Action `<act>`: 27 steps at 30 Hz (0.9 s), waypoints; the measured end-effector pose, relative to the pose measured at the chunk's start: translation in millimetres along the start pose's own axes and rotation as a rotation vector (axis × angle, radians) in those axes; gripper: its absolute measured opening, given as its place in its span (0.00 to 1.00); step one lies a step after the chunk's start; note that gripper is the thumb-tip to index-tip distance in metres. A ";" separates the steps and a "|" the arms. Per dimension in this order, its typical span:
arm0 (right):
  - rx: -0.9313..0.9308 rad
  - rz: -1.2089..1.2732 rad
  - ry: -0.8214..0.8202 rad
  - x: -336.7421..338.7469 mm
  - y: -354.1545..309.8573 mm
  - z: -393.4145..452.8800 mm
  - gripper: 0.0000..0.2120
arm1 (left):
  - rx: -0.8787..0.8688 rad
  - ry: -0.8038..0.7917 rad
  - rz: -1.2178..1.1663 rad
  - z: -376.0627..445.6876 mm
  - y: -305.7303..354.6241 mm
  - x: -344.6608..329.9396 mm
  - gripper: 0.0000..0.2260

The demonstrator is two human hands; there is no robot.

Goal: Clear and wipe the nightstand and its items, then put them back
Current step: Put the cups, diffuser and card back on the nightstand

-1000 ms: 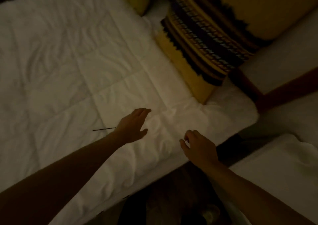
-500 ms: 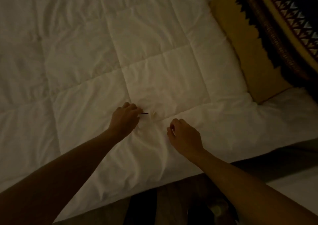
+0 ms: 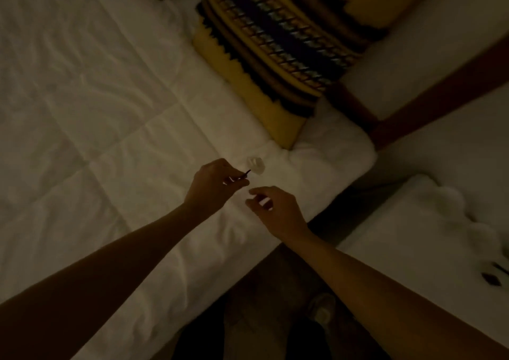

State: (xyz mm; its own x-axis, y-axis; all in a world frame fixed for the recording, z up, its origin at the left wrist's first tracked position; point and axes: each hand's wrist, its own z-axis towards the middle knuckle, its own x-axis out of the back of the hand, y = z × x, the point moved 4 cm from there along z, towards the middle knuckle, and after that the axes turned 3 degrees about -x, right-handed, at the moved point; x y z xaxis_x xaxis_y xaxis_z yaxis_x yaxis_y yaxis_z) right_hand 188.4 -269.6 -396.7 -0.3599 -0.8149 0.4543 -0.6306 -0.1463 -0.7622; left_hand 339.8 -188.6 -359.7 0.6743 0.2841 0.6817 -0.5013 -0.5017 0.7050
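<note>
Room's super dim, but the left hand [image 3: 213, 184] is pinching a thin dark stick [image 3: 246, 174] between thumb and fingertips just above the white quilt [image 3: 115, 139]. A small pale object [image 3: 255, 165] I can't identify lies right beside its tip. Right hand [image 3: 275, 208] hovers close by, fingers loosely curled and holding nothing. Looks like the clearing/wiping stage with nightstand stuff parked on the bed; next move probably needs the free hand for that pale bit.

open quilt [image 3: 96, 111] leftward; patterned pillow [image 3: 275, 43] blocks the far right.
</note>
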 end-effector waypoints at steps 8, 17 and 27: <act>-0.106 0.304 0.483 192.1 77.9 -99.3 0.08 | -0.232 -0.133 -0.205 18.3 231.8 -133.4 0.06; -0.256 0.244 0.929 358.2 226.6 -273.4 0.04 | -0.488 -0.537 -0.263 -45.6 421.5 -311.5 0.10; -0.391 0.341 1.052 429.5 394.3 -341.5 0.07 | -0.431 -0.555 -0.043 -78.7 414.1 -464.1 0.14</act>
State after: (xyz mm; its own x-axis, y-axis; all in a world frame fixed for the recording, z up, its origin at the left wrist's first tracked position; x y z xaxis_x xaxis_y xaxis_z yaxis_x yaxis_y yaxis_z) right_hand -449.7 -485.8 -344.5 -0.8266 0.1131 0.5513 -0.4945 0.3217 -0.8075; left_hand -223.4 -463.9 -368.7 0.8181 -0.2203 0.5312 -0.5604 -0.0981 0.8224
